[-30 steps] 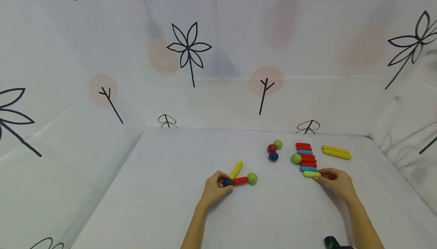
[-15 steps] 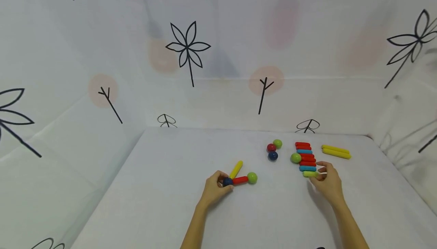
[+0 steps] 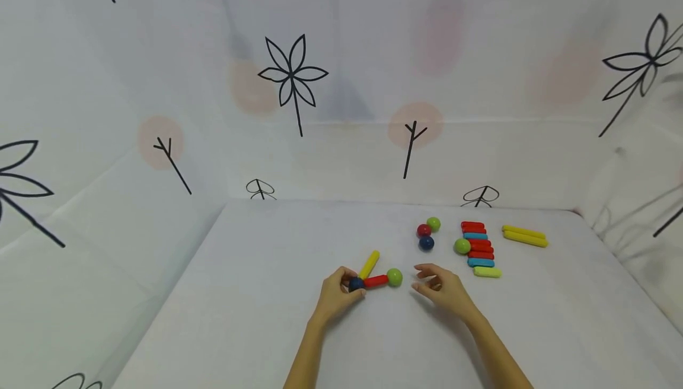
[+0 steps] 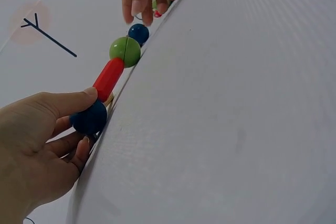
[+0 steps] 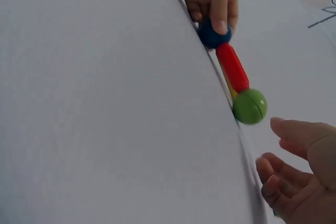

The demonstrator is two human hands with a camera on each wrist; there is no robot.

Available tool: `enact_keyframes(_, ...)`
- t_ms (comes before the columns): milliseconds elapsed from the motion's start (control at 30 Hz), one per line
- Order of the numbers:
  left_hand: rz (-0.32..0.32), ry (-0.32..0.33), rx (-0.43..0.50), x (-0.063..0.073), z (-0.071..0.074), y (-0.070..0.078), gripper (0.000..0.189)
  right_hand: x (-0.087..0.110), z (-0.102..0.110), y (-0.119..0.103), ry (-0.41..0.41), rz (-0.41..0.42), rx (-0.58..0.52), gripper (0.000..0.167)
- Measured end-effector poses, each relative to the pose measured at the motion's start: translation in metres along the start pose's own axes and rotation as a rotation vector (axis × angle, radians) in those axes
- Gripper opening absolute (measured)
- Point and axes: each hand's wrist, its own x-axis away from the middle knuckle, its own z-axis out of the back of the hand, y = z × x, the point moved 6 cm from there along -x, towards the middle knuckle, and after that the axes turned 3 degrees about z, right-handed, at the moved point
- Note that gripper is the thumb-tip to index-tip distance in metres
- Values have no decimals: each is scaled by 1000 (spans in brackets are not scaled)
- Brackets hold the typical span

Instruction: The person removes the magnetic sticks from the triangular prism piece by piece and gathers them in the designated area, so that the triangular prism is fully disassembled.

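Observation:
My left hand (image 3: 337,293) grips a dark blue ball (image 3: 356,283) between thumb and fingers, low over the white table. From that ball a red stick (image 3: 376,281) runs right to a green ball (image 3: 395,277), and a yellow stick (image 3: 369,265) slants away toward the back. In the left wrist view the thumb lies where the red stick (image 4: 109,78) meets the blue ball (image 4: 90,118). My right hand (image 3: 445,289) is held just right of the green ball, apart from it, fingers loosely bent around nothing. The right wrist view shows a gap between its thumb and the green ball (image 5: 250,106).
Behind the right hand lie loose red, blue and green balls (image 3: 426,243). Farther right is a column of short red and blue sticks (image 3: 481,262), with another green ball (image 3: 462,246) at its side. A light green stick (image 3: 487,272) ends the column; two yellow sticks (image 3: 525,238) lie beyond.
My right hand has let go of the light green stick and moved left to beside the joined pieces. That stick stays at the column's near end. The left hand keeps its grip in place.

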Motion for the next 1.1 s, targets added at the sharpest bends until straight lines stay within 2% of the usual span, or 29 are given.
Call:
enact_keyframes(167,-6,8,6,0,0,1,33,-6,-21,-11,-48,54,-35,43)
enact_keyframes(333,-13,20,1,0,0,2,32,-10,-31,-17,-73,87,-47,44)
enact_keyframes(533,-1,16,-8,1,-1,1,32,-14,-38,-21,-94,70,-16,40)
enact_keyframes(833,-29,24,-21,2,-1,3,32,-20,-47,-27,-21,31,126,25)
enact_keyframes(933,-14,21,-27,2,-2,2,31,-20,-49,-27,-4,6,165,22)
enact_keyframes(1100,-3,20,-22,1,-1,2,32,-21,-49,-29,15,16,203,14)
